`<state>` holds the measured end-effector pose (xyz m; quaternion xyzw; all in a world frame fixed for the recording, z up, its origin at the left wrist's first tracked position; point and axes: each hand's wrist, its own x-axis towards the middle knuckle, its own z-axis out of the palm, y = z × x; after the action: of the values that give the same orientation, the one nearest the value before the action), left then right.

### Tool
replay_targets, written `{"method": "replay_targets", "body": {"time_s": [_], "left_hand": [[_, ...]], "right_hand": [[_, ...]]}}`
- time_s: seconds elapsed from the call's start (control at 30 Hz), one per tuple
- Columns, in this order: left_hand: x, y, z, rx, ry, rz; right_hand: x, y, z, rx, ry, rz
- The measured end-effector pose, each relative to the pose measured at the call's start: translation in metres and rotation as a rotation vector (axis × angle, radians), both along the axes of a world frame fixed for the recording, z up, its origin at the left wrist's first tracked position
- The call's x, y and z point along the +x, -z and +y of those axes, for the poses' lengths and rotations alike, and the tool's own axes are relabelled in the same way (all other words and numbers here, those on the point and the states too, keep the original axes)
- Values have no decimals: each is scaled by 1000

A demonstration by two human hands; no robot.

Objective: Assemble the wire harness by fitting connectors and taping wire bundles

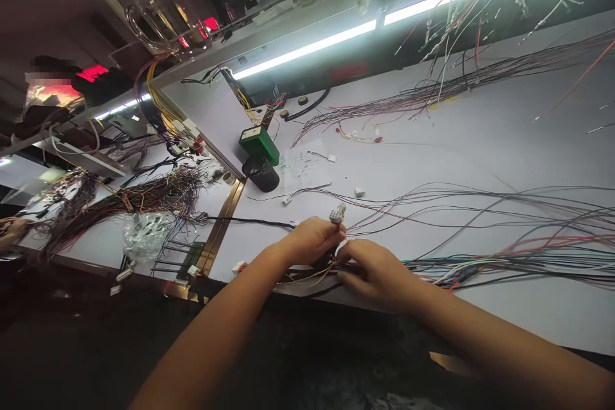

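Observation:
Near the table's front edge, my left hand [314, 240] is closed around wires just below a white connector [336, 214], which sticks up above its fingertips. Close beside it on the right, my right hand [372, 269] pinches the dark wires of a wire bundle [461, 269]. That bundle runs off to the right, with red, white, green and black strands. Thin yellow wires [319, 277] loop out below my hands. An orange-and-white connector [239, 267] lies at the table edge, left of my left wrist. The fingers partly hide the wires between my hands.
A green box [259, 144] and a black cylinder [261, 174] stand beyond my left hand, near a paper sheet [307, 166]. Long thin wires [398, 102] cross the table's back. Left of the brass-coloured strip [221, 227] lie a tangled wire pile [144, 202] and a plastic bag [147, 237]. Another person's hand [14, 230] is far left.

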<state>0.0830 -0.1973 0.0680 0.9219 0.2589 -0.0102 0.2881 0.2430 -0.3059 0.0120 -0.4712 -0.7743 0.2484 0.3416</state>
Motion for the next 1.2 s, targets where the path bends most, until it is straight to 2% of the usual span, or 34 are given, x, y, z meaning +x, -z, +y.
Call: {"method": "replay_targets", "body": {"time_s": [0.1, 0.2, 0.27, 0.37, 0.47, 0.53, 0.6, 0.67, 0.73, 0.83, 0.9, 0.97, 1.07, 1.13, 1.2], "left_hand": [[7, 5, 5, -178, -45, 47], [14, 5, 9, -200, -57, 143], [18, 2, 11, -154, -56, 189], [19, -3, 11, -88, -95, 206], [12, 0, 4, -82, -226, 137], [2, 6, -5, -166, -350, 38], [-12, 15, -16, -283, -507, -95], [-28, 24, -29, -369, -669, -252], [-44, 30, -41, -442, -736, -415], [-58, 33, -51, -566, -678, -542], [-57, 31, -52, -603, -647, -471], [-49, 28, -50, -565, -631, -299], [-34, 27, -47, -420, -602, -57], [-28, 28, -46, -383, -560, -54], [-26, 30, -48, -392, -490, -146]], "right_hand": [[-6, 16, -1, 143, -45, 7], [-8, 25, 2, 201, -47, -4], [-6, 25, 2, 162, -48, 5], [-4, 20, 0, -9, 54, 29], [-6, 18, -3, -63, 120, 31], [-6, 19, -3, -2, 70, 44], [-2, 20, -2, -16, 51, 103], [6, 21, 3, -165, 94, 185], [13, 20, 10, -352, 161, 254], [17, 17, 22, -501, 233, 295], [15, 14, 26, -510, 252, 270], [11, 11, 25, -496, 253, 232], [8, 10, 22, -486, 251, 186], [9, 12, 22, -491, 250, 169], [11, 13, 23, -502, 239, 149]]}}
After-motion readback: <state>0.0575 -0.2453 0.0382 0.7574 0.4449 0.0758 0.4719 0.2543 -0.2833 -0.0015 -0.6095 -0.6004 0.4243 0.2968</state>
